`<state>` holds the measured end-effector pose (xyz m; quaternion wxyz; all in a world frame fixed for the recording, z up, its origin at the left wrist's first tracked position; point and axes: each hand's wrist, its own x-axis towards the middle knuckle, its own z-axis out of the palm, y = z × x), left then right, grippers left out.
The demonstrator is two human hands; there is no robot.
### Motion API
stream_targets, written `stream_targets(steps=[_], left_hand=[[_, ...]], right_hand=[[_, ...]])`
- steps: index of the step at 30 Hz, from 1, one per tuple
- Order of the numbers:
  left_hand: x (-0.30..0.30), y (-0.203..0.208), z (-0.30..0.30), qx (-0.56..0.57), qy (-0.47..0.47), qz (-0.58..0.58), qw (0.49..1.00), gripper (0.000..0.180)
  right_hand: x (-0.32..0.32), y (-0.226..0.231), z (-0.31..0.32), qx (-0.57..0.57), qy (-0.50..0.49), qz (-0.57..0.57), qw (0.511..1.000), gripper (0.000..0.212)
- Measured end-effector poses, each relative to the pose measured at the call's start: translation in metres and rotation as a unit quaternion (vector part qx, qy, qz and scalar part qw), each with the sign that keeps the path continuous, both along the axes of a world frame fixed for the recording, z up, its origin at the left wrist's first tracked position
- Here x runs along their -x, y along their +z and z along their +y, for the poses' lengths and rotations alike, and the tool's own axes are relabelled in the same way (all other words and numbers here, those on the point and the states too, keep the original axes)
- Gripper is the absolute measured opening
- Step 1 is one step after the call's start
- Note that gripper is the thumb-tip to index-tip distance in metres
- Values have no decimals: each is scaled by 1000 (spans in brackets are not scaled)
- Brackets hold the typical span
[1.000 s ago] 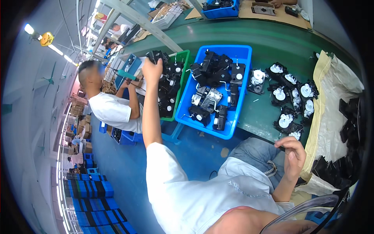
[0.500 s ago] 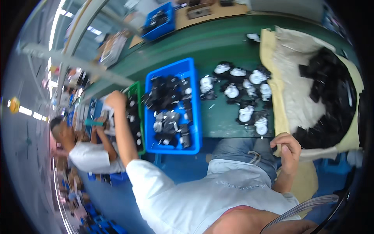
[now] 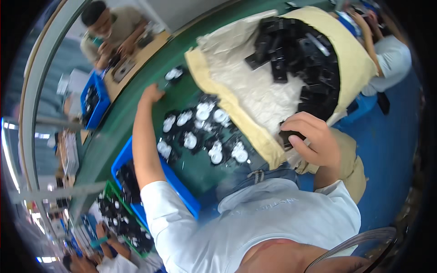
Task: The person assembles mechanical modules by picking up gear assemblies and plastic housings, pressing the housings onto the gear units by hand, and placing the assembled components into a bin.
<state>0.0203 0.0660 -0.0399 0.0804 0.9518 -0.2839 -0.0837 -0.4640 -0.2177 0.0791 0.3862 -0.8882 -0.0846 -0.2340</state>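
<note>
Since 0.5 s ago, left hand (image 3: 151, 94) has left the blue bin (image 3: 182, 193) for upper-center green table (image 3: 123, 123), fingers spread, holding nothing, while right hand (image 3: 314, 141) at center right grips 1 black part (image 3: 287, 136) beside the lined box (image 3: 255, 132).
</note>
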Motion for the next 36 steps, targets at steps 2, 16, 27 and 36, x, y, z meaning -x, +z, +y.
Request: stream_targets(steps=[2,16,27,36], left_hand=[[-41,-56,3,27,62,-3,998,40],[34,65,-49,71,37,-238,968,39],[297,177,-58,525,205,-250,787,30],[375,96,-53,819,80,-96,560,18]], right_hand=[[-1,4,-13,27,-54,8,998,20],[-11,-20,-50,353,-7,374,858,69],[-26,-26,-81,358,23,412,838,76],[-19,-43,-28,-212,-125,17,969,61]])
